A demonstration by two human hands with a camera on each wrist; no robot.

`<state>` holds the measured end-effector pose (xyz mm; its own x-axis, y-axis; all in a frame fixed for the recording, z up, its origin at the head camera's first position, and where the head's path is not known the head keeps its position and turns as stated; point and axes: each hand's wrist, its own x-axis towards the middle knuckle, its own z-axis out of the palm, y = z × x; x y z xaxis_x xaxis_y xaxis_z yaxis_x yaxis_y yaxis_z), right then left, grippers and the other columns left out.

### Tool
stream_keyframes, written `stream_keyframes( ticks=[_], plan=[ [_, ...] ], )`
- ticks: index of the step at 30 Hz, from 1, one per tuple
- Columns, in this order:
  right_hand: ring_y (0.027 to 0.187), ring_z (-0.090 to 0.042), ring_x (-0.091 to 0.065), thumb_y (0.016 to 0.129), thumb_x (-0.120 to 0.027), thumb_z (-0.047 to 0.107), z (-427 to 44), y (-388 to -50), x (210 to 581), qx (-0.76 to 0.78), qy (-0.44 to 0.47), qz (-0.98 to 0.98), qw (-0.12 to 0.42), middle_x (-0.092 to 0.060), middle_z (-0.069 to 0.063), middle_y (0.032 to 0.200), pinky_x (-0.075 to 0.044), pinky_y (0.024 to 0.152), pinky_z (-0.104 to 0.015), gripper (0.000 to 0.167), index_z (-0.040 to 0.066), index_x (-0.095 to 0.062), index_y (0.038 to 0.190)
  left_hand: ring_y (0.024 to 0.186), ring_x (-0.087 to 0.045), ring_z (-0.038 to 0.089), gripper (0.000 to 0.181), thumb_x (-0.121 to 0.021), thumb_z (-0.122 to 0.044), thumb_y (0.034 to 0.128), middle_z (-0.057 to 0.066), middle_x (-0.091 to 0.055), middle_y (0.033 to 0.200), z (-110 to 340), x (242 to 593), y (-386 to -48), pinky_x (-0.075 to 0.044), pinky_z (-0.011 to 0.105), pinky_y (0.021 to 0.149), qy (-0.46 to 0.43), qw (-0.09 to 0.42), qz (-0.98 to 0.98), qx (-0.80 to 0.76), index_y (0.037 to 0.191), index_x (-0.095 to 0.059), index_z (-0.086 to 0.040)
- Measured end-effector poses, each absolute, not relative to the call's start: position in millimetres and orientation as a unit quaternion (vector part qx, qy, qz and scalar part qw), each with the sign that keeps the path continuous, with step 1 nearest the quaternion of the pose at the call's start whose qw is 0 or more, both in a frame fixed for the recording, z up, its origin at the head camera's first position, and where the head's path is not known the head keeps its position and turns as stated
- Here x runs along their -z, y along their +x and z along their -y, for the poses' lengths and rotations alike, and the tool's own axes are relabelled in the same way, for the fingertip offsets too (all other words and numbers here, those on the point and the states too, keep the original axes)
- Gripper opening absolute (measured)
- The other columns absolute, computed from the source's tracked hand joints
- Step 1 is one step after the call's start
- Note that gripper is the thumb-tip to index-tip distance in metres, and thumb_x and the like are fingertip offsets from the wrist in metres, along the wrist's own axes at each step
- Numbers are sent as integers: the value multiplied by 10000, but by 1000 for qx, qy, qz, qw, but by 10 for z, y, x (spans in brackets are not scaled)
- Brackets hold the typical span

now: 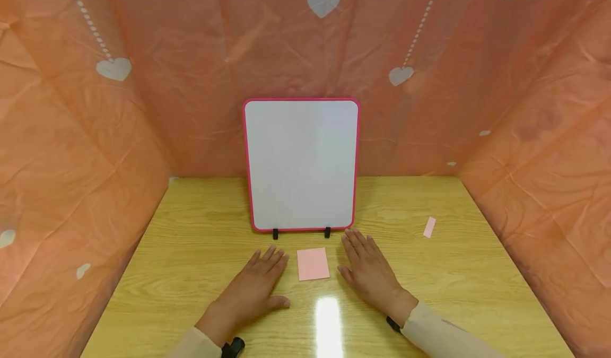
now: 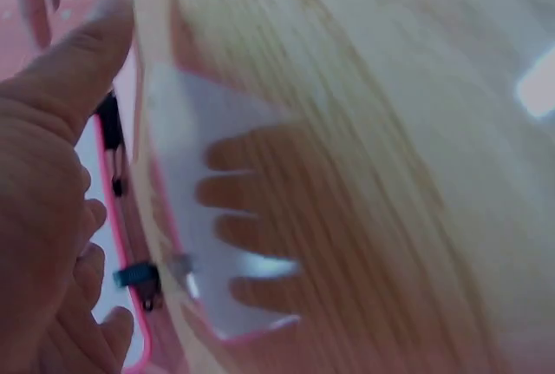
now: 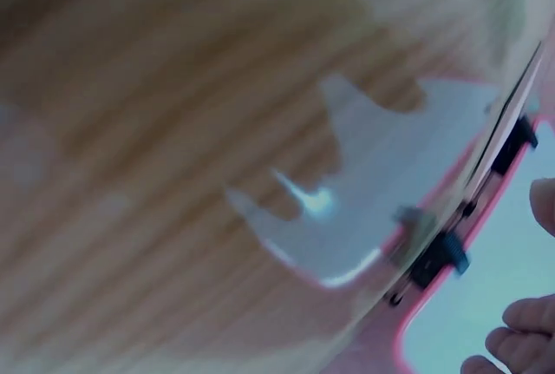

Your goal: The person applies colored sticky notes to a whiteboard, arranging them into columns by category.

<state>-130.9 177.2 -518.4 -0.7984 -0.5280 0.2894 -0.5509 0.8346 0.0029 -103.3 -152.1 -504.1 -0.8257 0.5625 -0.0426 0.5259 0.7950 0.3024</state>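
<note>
A square pink paper (image 1: 313,264), like a sticky note, lies flat on the wooden table between my two hands. To its left is my left hand (image 1: 255,284), palm down with fingers straight and thumb out towards the right. My right hand (image 1: 369,273) lies palm down on the other side, fingers pointing at the board's lower right corner. Neither hand holds anything, and both look just apart from the paper. Behind them stands a white board (image 1: 302,164) with a pink frame. The left wrist view shows the left thumb (image 2: 82,57) large; the right wrist view catches only some right fingertips (image 3: 525,335).
Two black stand feet (image 1: 275,234) hold the board's lower edge. A narrow pink paper strip (image 1: 429,227) lies on the right of the table (image 1: 191,225). Orange cloth (image 1: 186,82) with white hearts encloses the back and both sides. Glare marks the table's front.
</note>
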Motion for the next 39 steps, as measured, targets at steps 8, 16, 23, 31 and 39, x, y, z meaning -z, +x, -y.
stream_keyframes(
  ticks=[8, 16, 23, 31, 39],
  plan=[
    [1549, -327, -403, 1077, -580, 434, -1563, -1239, 5197, 7, 354, 932, 79, -473, -145, 1633, -358, 1260, -560, 648, 21, -486, 1567, 1631, -209, 291, 1069, -629, -738, 875, 88, -312, 1730, 1386, 5108, -1198, -177, 520, 1338, 355, 61, -928, -93, 1657, -332, -73],
    [1569, -305, -371, 1111, -500, 430, -1475, -1212, 5198, 39, 405, 913, 23, -454, -123, 1649, -325, 1282, -546, 615, 45, -464, 1589, 1629, -218, 295, 1141, -641, -789, 828, 100, -293, 1736, 1372, 5146, -1361, -212, 514, 1331, 372, 85, -922, -59, 1657, -330, -70],
    [1562, -279, -388, 1126, -465, 408, -1479, -1204, 5193, 54, 416, 908, 3, -478, -90, 1638, -330, 1282, -537, 568, 69, -485, 1581, 1641, -170, 282, 1172, -621, -816, 822, 78, -240, 1755, 1365, 5168, -1401, -182, 502, 1340, 370, 114, -920, -66, 1675, -284, -86],
    [1499, -268, -479, 1095, -526, 482, -1444, -1231, 5180, 47, 439, 897, 36, -602, -58, 1524, -367, 1265, -520, 547, 88, -617, 1463, 1638, -184, 282, 1131, -626, -786, 848, 80, -252, 1751, 1401, 5166, -1346, -188, 503, 1338, 371, 123, -917, -76, 1671, -296, -84],
    [1264, -213, -615, 991, -659, 565, -1366, -1340, 5181, 18, 451, 888, 89, -728, 19, 1234, -467, 1171, -448, 423, 169, -735, 1119, 1644, -156, 267, 1129, -616, -784, 851, 58, -223, 1761, 1393, 5191, -1330, -158, 491, 1347, 367, 140, -916, -82, 1681, -270, -103]
  ],
)
